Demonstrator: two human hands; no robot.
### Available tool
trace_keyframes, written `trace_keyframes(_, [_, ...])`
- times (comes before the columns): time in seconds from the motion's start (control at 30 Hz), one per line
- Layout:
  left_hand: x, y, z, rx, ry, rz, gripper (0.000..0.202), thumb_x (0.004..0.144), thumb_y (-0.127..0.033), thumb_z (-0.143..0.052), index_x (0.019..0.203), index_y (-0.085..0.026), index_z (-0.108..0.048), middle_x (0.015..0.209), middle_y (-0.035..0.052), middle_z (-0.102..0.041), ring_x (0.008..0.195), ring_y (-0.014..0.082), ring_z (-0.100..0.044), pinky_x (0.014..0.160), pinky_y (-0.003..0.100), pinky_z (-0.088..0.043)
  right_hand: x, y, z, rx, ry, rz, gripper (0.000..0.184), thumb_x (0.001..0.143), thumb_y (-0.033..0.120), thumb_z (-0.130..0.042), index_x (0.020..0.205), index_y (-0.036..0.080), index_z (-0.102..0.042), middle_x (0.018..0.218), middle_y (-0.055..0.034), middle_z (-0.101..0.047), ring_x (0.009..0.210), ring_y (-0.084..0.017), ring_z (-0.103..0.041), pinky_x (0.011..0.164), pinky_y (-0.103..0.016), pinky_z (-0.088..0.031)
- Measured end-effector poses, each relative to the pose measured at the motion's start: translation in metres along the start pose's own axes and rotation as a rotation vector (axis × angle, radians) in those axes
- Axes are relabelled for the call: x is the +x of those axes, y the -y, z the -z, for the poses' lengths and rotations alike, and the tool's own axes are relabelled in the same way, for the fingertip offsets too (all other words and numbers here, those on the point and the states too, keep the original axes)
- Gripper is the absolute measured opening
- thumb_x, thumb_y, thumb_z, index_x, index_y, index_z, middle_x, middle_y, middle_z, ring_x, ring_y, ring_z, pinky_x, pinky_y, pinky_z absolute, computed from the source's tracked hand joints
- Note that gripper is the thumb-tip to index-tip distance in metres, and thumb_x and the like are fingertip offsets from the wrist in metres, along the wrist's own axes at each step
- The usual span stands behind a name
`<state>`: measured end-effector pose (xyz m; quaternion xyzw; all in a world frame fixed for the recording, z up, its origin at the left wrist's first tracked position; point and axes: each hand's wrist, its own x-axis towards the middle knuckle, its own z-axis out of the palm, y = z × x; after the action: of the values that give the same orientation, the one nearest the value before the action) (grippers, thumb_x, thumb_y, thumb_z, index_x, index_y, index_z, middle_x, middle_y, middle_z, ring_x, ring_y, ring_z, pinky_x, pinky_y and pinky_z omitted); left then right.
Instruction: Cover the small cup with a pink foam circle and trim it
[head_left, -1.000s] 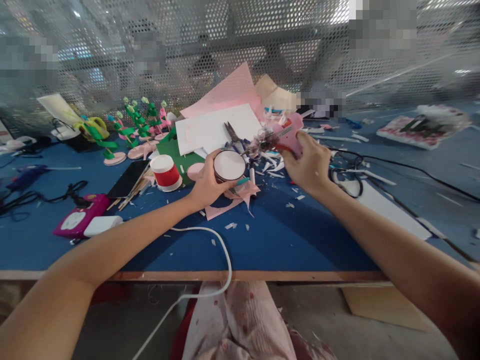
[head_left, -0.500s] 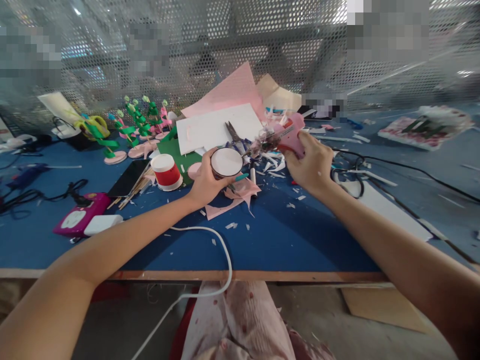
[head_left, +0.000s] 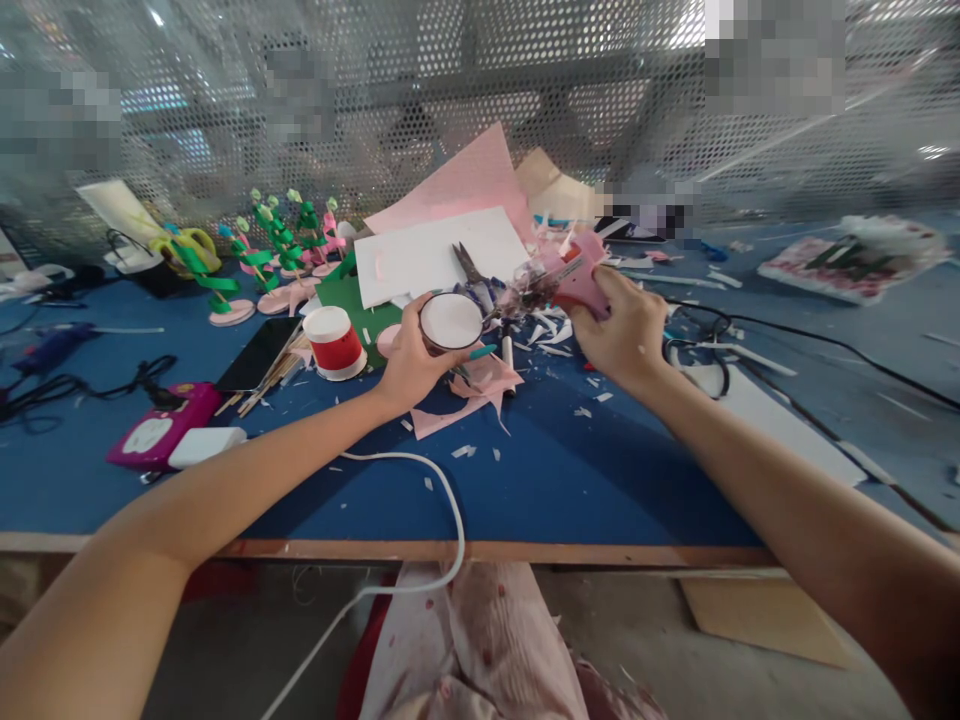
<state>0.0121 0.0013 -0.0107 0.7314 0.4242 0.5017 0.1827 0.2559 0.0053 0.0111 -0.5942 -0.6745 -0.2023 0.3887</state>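
Glue gun in pink plastic, held in the right hand, fingers wrapped around its handle, tip near a dark-rimmed white round container. Left hand fingers clasp the container's sides, over the blue table, beside pink paper.

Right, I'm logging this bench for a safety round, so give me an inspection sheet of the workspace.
Surface: blue tabletop, strewn with paper scraps.
Things in use: white-topped round piece; pink glue gun, tip near the piece, contact unclear.
Clutter: scissors, red-and-white cup, wooden sticks.
Hands: left hand grips the round piece, right hand the glue gun.
Cables: white cable hangs over the front edge; black cable lies at right.
Surroundings: perforated metal screen behind.
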Motion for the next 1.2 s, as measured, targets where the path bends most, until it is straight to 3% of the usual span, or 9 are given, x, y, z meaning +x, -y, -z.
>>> trace_keyframes(0.3, [0.001, 0.003, -0.002, -0.124, -0.009, 0.024, 0.081, 0.058, -0.049, -0.076, 0.122, -0.023, -0.036, 0.126, 0.0125, -0.048, 0.117, 0.0289, -0.049, 0.096, 0.047, -0.044, -0.002, 0.002, 0.0, 0.031, -0.026, 0.051, 0.018, 0.076, 0.038, -0.057, 0.085, 0.023, -0.055, 0.075, -0.0066, -0.064, 0.071, -0.024, -0.059, 0.058, -0.032, -0.04])
trace_keyframes(0.53, [0.001, 0.0, -0.001, -0.111, -0.047, 0.049, 0.08, 0.052, -0.048, -0.08, 0.118, -0.023, -0.042, 0.121, 0.01, -0.052, 0.115, 0.0283, -0.05, 0.091, 0.043, -0.048, -0.007, 0.014, 0.0, 0.067, -0.061, 0.07, 0.036, 0.072, 0.054, -0.059, 0.086, 0.022, -0.051, 0.075, -0.0057, -0.06, 0.068, -0.021, -0.056, 0.055, -0.031, -0.039])
trace_keyframes(0.7, [0.002, 0.002, -0.002, -0.114, -0.055, 0.047, 0.082, 0.052, -0.047, -0.08, 0.119, -0.023, -0.041, 0.122, 0.0108, -0.051, 0.114, 0.0278, -0.051, 0.089, 0.042, -0.05, -0.007, 0.022, 0.003, 0.072, -0.046, 0.094, 0.04, 0.07, 0.056, -0.06, 0.085, 0.021, -0.05, 0.076, -0.0059, -0.059, 0.07, -0.021, -0.056, 0.057, -0.031, -0.039])
trace_keyframes(1.0, [0.002, 0.004, -0.003, -0.077, -0.053, 0.044, 0.086, 0.052, -0.046, -0.081, 0.123, -0.024, -0.038, 0.124, 0.0118, -0.049, 0.115, 0.0292, -0.05, 0.09, 0.044, -0.05, -0.007, 0.022, 0.007, 0.059, -0.014, 0.135, 0.025, 0.074, 0.041, -0.059, 0.088, 0.022, -0.052, 0.081, -0.0082, -0.064, 0.077, -0.024, -0.059, 0.061, -0.033, -0.042])
trace_keyframes(1.2, [0.002, 0.005, -0.003, -0.105, -0.063, 0.064, 0.086, 0.052, -0.045, -0.081, 0.123, -0.025, -0.039, 0.123, 0.0113, -0.049, 0.114, 0.029, -0.051, 0.091, 0.045, -0.049, -0.006, 0.018, 0.007, 0.053, 0.004, 0.124, 0.024, 0.075, 0.035, -0.057, 0.094, 0.021, -0.053, 0.086, -0.0096, -0.065, 0.08, -0.026, -0.059, 0.064, -0.035, -0.043])
